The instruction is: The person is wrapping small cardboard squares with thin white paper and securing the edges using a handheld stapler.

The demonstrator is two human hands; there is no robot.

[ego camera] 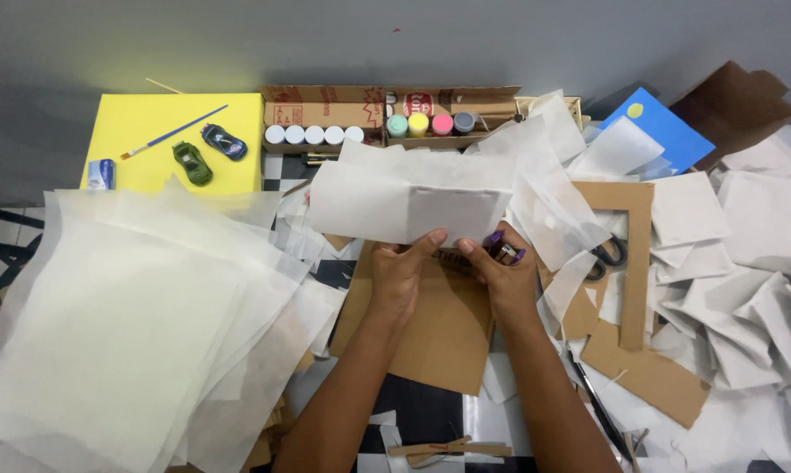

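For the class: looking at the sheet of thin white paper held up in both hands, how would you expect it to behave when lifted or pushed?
The white paper sheet looks translucent, so it is probably very light and floppy. It is pinched at its lower edge by the left hand and right hand, which suggests it needs support. The similar sheets piled alongside lie skewed, so it would likely slide or crumple if pushed.

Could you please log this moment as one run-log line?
left hand: holds paper sheet | right hand: holds sheet edge and purple tool | below: cardboard | near: scissors
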